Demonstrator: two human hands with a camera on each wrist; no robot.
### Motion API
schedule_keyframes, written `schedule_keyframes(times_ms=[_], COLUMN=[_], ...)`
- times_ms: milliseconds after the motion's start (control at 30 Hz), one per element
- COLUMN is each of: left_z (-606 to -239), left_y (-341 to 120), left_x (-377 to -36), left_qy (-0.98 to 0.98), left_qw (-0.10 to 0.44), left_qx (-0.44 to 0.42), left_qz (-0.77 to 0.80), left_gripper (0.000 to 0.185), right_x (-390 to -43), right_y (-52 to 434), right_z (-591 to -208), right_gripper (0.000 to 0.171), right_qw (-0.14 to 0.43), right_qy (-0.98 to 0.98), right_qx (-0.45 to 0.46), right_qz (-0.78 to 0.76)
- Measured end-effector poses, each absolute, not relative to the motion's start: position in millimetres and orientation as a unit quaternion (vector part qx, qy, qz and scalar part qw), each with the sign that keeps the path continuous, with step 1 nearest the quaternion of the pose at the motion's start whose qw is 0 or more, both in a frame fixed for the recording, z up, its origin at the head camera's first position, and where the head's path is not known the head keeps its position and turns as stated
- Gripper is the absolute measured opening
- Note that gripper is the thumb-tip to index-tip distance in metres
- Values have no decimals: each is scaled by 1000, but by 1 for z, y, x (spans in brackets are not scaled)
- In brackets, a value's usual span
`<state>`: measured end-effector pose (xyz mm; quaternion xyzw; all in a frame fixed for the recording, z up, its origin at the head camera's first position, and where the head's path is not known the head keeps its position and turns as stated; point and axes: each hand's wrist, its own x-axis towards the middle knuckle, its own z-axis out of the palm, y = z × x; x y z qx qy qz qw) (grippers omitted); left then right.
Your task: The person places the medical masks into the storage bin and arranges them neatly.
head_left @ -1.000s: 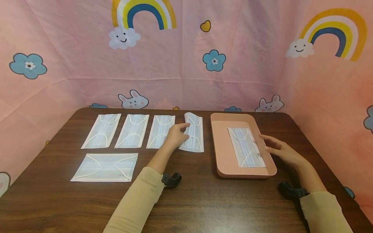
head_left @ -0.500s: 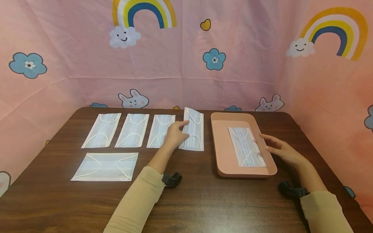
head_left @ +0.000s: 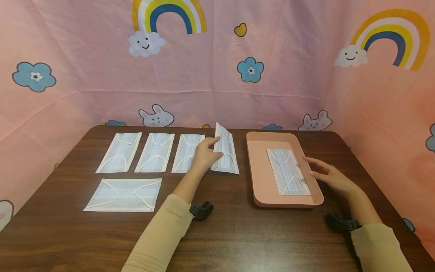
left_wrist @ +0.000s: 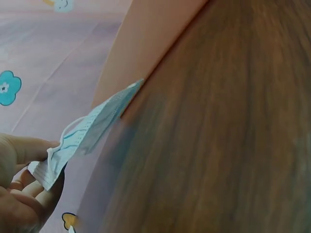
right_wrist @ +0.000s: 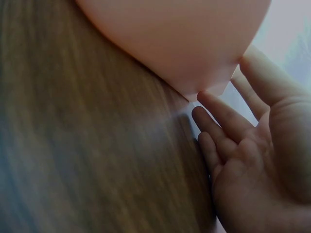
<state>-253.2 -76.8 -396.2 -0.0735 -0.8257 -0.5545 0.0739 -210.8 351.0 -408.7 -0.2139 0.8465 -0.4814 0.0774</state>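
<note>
My left hand (head_left: 205,154) pinches a pale blue disposable face mask (head_left: 225,153) by its left edge, between thumb and fingers. In the left wrist view that mask (left_wrist: 90,130) is tilted up off the dark wooden table. My right hand (head_left: 331,177) rests its fingers against the right side of a shallow pink tray (head_left: 256,173). From the right wrist view, the right hand's fingers (right_wrist: 226,114) look fairly straight and touch the tray's wall (right_wrist: 180,43). Inside the tray lies another face mask (head_left: 287,172), flat and slightly slanted.
Three upright masks lie in a row at the back left: a far-left mask (head_left: 119,153), a middle mask (head_left: 155,153) and one mask (head_left: 183,156) partly behind my left hand. A sideways mask (head_left: 124,194) lies in front. A pink patterned cloth (head_left: 217,87) surrounds the table (head_left: 238,238).
The pinched mask has lifted off the table, its far end rising and its body tilting. My left hand has moved slightly up and right. The right hand and the tray stay put.
</note>
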Motion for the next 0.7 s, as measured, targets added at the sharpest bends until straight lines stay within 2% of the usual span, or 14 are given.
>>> schedule_keyframes(times_ms=[700], left_z=[-369], left_y=[-52], left_x=[-238], left_qy=[-743], left_qw=[79], left_qx=[-50], left_qz=[-663], left_gripper=[61], right_x=[-211], right_y=[351], right_z=[-408], right_gripper=[51], right_qw=[75], right_qy=[851], right_qx=[-208], right_qz=[-477])
